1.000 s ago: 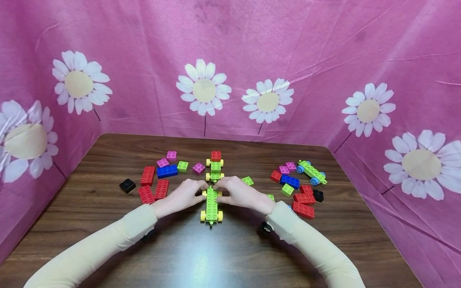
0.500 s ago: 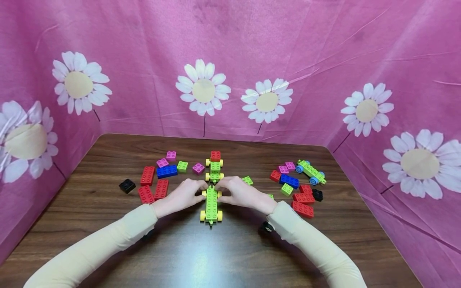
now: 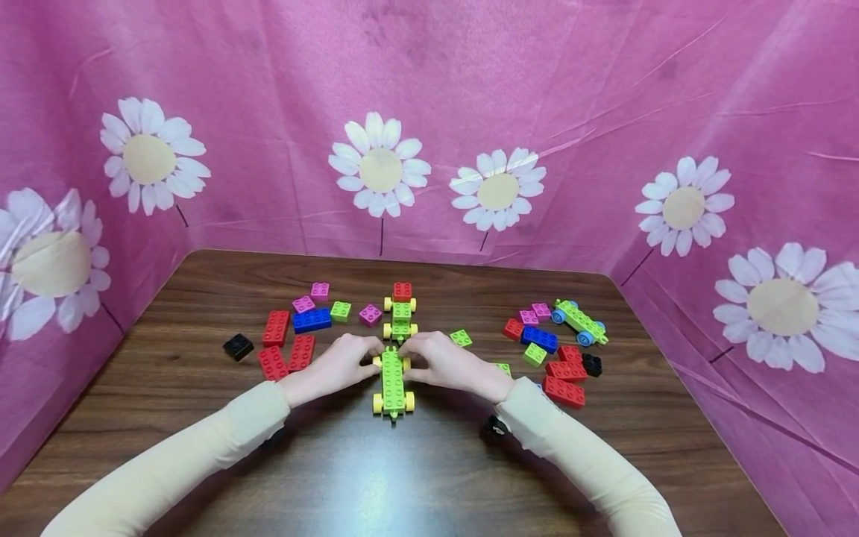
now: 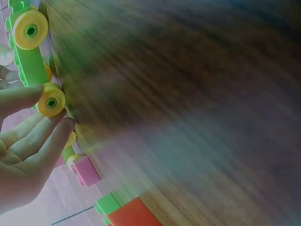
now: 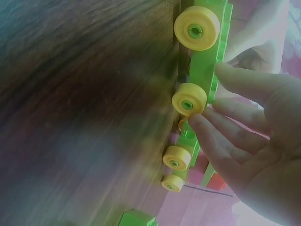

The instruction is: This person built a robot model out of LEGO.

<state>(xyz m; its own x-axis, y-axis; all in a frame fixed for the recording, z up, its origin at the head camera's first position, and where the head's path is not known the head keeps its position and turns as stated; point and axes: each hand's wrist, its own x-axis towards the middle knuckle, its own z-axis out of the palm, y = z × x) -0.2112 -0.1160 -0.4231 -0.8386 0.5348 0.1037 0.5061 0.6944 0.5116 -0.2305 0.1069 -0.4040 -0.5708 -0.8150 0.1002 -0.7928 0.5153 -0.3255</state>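
Note:
A green toy car base (image 3: pixel 393 384) with yellow wheels and studs on top stands lengthwise on the table. My left hand (image 3: pixel 338 367) holds its far end from the left; in the left wrist view the thumb and fingers meet around a yellow wheel (image 4: pixel 51 100). From the right side, my right hand (image 3: pixel 452 364) grips the same end, the thumb on the green side and fingertips by a wheel (image 5: pixel 189 99). Just beyond stands a second green car base (image 3: pixel 400 328) with yellow wheels, bearing a green brick and a red brick (image 3: pixel 403 291). The fingers partly hide the join between the bases.
Left on the wooden table (image 3: pixel 376 477) lie red bricks (image 3: pixel 276 328), a blue brick (image 3: pixel 312 319), pink bricks (image 3: pixel 370 315) and a black brick (image 3: pixel 238 347). To the right are more bricks, including blue (image 3: pixel 539 338) and red (image 3: pixel 564 391), and a green car base with blue wheels (image 3: pixel 579 323).
The far end of the near car base has swung slightly left between my hands, while its near end stays put. Both hands keep nearly the same place.

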